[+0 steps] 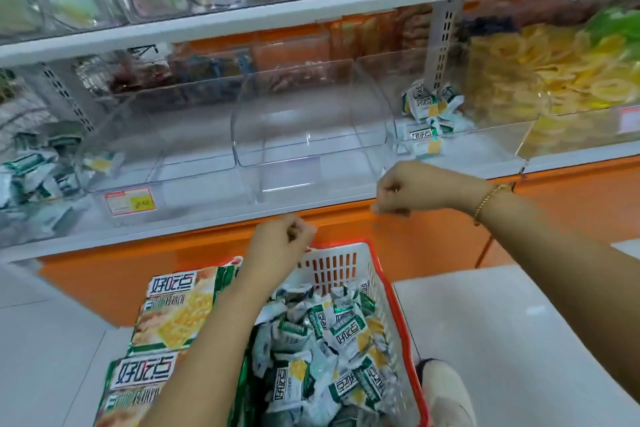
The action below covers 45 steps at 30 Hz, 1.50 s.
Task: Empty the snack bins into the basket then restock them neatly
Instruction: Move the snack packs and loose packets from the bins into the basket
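Head view, middle bin (308, 135): clear acrylic, curved front, no packets showing inside.
Left bin (162, 163): also clear, with a price label (130, 201) on its front; it looks bare too, though the glare makes this uncertain.
Right bin (460, 146): a small cluster of green-and-white snack packets (427, 111) lies at its back.
Basket (398, 291): red-rimmed and white, on the floor below the shelf edge, heaped with the same packets; two large snack bags (169, 308) lie just beside it on its left.
Left hand (282, 239): over the basket's far rim, fingers curled into a loose fist, no packet showing in it.
Right hand (412, 189): at the shelf edge near the right bin, fingers curled downward (a gold bracelet (491, 199) is on the wrist); blur hides whether it pinches anything.
Step in hand: probably the tail of the emptying.
Next move: likely a reach into the right bin's back corner to gather the cluster, then a drop into the basket.
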### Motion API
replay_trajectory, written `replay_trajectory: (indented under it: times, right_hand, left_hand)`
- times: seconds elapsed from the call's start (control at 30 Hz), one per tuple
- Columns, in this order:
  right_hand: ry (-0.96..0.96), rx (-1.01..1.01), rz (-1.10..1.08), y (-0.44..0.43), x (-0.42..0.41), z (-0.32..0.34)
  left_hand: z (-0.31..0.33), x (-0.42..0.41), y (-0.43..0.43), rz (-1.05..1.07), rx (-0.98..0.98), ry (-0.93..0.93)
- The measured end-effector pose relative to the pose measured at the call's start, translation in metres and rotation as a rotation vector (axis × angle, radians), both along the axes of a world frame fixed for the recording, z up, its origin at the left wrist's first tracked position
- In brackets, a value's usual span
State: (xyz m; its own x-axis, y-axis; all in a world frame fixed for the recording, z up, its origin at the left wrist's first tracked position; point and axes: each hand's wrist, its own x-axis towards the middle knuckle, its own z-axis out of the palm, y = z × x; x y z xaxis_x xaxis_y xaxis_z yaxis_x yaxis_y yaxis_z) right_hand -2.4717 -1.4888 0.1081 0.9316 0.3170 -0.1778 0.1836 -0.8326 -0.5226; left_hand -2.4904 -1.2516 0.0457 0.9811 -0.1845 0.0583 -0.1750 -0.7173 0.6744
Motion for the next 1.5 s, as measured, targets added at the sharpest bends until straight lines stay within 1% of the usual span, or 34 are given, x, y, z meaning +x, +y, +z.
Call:
replay_trajectory:
  times: [0.07,0.13,0.23,0.3,0.37,0.43,0.5,0.57,0.63,0.7,0.87,1.0,1.1,1.17,1.27,1.33,1.4,1.5]
  right_hand:
    - [-0.098,0.094,-0.102,-0.026,0.008,0.032]
    - [-0.249,0.114,-0.217,-0.052,0.019,0.055]
    - [-0.463,0.099,-0.428,-0.097,0.04,0.068]
    - [-0.491,0.051,-0.541,-0.124,0.057,0.063]
    - [-0.423,-0.019,-0.595,-0.146,0.078,0.053]
    - [-0.318,-0.123,-0.582,-0.16,0.098,0.042]
    - [-0.248,-0.22,-0.531,-0.169,0.117,0.034]
    - [-0.189,-0.267,-0.486,-0.176,0.135,0.023]
    - [-0.157,-0.3,-0.448,-0.182,0.151,0.012]
    - [-0.159,-0.304,-0.432,-0.188,0.164,0.002]
    - [-0.206,-0.324,-0.361,-0.189,0.196,-0.006]
    - [-0.186,-0.281,-0.276,-0.18,0.214,-0.003]
    - [-0.133,-0.253,-0.273,-0.178,0.222,-0.007]
    - [-0.117,-0.289,-0.278,-0.18,0.224,-0.011]
    - [-0.164,-0.388,-0.295,-0.182,0.223,-0.019]
    - [-0.196,-0.403,-0.299,-0.182,0.223,-0.022]
    - [-0.213,-0.352,-0.294,-0.182,0.221,-0.021]
    - [-0.173,-0.286,-0.273,-0.184,0.217,-0.02]
  left_hand:
    - [0.038,0.022,-0.025,-0.066,-0.024,-0.16]
    - [0.075,0.043,-0.053,-0.162,-0.03,-0.293]
    - [0.119,0.082,-0.1,-0.339,0.033,-0.392]
    - [0.138,0.111,-0.132,-0.456,0.081,-0.428]
    - [0.146,0.145,-0.16,-0.542,0.154,-0.421]
    - [0.143,0.179,-0.187,-0.596,0.279,-0.349]
    - [0.133,0.205,-0.213,-0.63,0.454,-0.237]
    - [0.12,0.224,-0.234,-0.638,0.645,-0.092]
    - [0.106,0.237,-0.249,-0.642,0.785,0.075]
    - [0.095,0.247,-0.258,-0.632,0.859,0.197]
    - [0.081,0.262,-0.268,-0.618,0.995,0.29]
    - [0.068,0.267,-0.266,-0.61,0.976,0.422]
    - [0.065,0.265,-0.265,-0.613,0.982,0.44]
    - [0.065,0.263,-0.265,-0.636,0.983,0.446]
    - [0.068,0.26,-0.264,-0.668,0.981,0.463]
    - [0.069,0.258,-0.262,-0.67,0.939,0.481]
    - [0.07,0.257,-0.261,-0.664,0.862,0.512]
    - [0.068,0.259,-0.262,-0.7,0.792,0.515]
